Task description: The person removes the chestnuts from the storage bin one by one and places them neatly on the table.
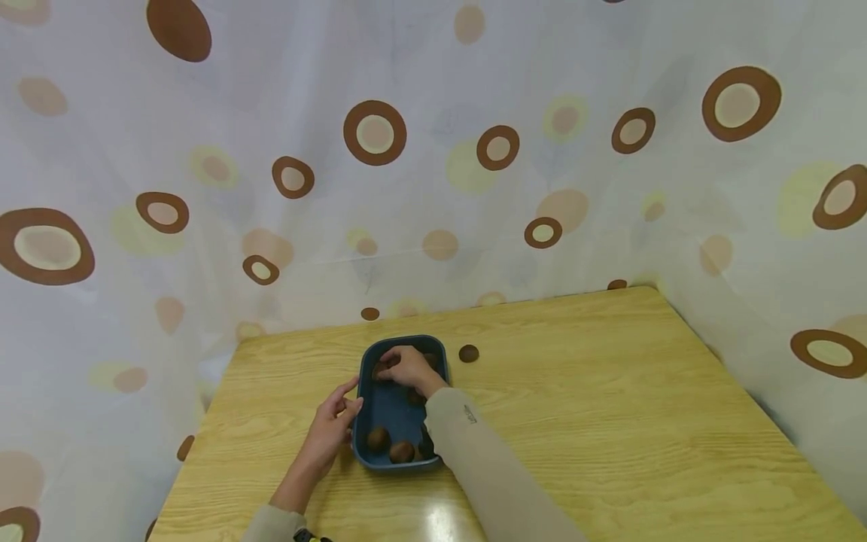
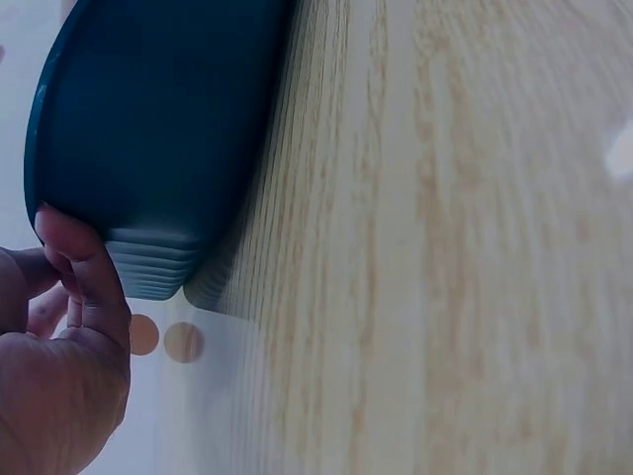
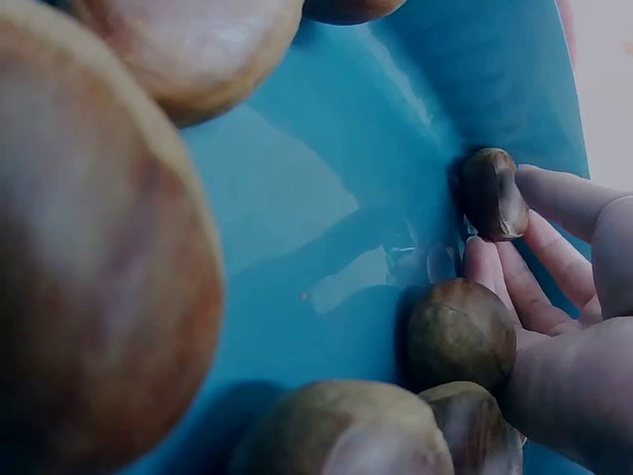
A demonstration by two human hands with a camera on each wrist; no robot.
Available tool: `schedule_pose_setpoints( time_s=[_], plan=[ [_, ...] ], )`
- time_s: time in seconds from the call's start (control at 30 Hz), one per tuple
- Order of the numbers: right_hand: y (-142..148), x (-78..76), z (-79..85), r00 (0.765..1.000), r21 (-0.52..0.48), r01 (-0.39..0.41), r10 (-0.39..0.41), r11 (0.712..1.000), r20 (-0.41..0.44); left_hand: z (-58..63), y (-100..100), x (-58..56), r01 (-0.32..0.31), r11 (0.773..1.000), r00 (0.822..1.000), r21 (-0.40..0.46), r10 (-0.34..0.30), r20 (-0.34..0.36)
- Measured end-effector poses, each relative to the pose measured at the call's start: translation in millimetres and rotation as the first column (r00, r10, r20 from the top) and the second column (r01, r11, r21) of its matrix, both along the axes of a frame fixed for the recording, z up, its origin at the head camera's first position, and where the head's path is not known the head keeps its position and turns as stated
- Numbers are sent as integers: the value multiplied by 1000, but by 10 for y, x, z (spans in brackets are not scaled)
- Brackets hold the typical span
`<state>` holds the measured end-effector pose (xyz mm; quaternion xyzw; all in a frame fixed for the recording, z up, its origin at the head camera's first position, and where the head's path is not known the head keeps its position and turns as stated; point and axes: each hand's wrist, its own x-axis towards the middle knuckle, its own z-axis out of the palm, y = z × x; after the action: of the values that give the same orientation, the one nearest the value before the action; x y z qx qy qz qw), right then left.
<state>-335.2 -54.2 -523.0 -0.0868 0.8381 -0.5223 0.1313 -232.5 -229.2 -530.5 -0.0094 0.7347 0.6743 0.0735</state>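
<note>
A deep blue plastic dish [image 1: 393, 410] stands on the table with several brown chestnuts inside. My right hand [image 1: 409, 369] reaches into its far left corner, fingertips and thumb pinching a chestnut [image 3: 494, 194] against the dish's floor and wall. Close to that palm lie another chestnut [image 3: 462, 334] and more behind it. At the dish's near end rest two chestnuts, one left [image 1: 378, 439] and one further right [image 1: 402, 452]. My left hand [image 1: 327, 427] grips the left side of the dish, thumb at the rim and fingers along the outer wall.
A single chestnut [image 1: 469, 353] lies on the wooden table [image 1: 609, 421], just right of the dish's far end. A white sheet [image 1: 433, 196] with brown ring patterns hangs behind and along the table's sides.
</note>
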Motion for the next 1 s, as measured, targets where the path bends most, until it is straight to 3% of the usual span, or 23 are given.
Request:
schedule_pose_setpoints(
  time_s=[0.6, 0.73, 1.0],
  plan=[
    [-17, -30, -40, 998, 110, -15, 22, 994, -67, -7, -16, -12, -2, 1000, 1000, 7, 2, 7],
    [-17, -21, -21, 995, 143, -30, 43, 989, -88, 97, -8, 33, 16, 1000, 999, 19, -17, 31],
    [10, -18, -49, 995, 134, -37, 49, 990, -92, 122, 5, 51, 15, 1000, 1000, 22, -15, 22]
  ],
)
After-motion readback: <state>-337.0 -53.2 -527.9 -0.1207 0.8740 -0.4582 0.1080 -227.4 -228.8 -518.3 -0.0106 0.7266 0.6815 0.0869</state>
